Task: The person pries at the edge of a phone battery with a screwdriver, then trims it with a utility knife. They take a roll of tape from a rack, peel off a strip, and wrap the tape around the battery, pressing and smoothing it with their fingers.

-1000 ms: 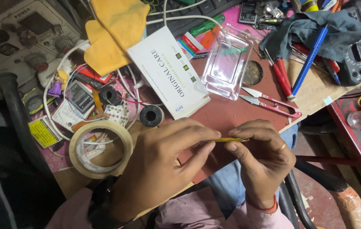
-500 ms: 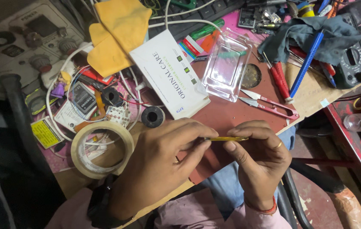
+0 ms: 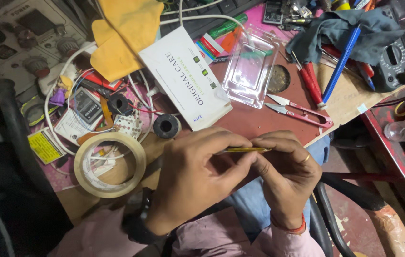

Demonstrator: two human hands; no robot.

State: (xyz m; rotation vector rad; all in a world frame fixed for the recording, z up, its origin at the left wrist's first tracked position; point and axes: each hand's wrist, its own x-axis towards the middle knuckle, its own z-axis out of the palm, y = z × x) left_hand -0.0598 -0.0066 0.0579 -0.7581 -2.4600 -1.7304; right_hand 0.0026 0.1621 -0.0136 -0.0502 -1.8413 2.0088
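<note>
Yellow and thin, a metal tool (image 3: 244, 150) lies level between both hands at the near edge of the desk (image 3: 255, 121). In the head view, the left hand (image 3: 193, 178) pinches the tool's left end with thumb and fingers closed on it, and the right hand (image 3: 286, 178) closes on its right end; the two hands touch at the knuckles. The right hand wears a ring, and a red band sits at its wrist. Just beyond the hands, toward the middle of the desk, lie a white box (image 3: 183, 76), a clear plastic tray (image 3: 252, 66) and small red-handled snips (image 3: 300, 112). A roll of tape (image 3: 109, 164) rests at the near left edge beside a black spool (image 3: 167, 126). A yellow cloth (image 3: 126, 33) lies at the far edge, a grey cloth (image 3: 350, 28) and a blue pen (image 3: 340, 64) toward the far right corner.
</note>
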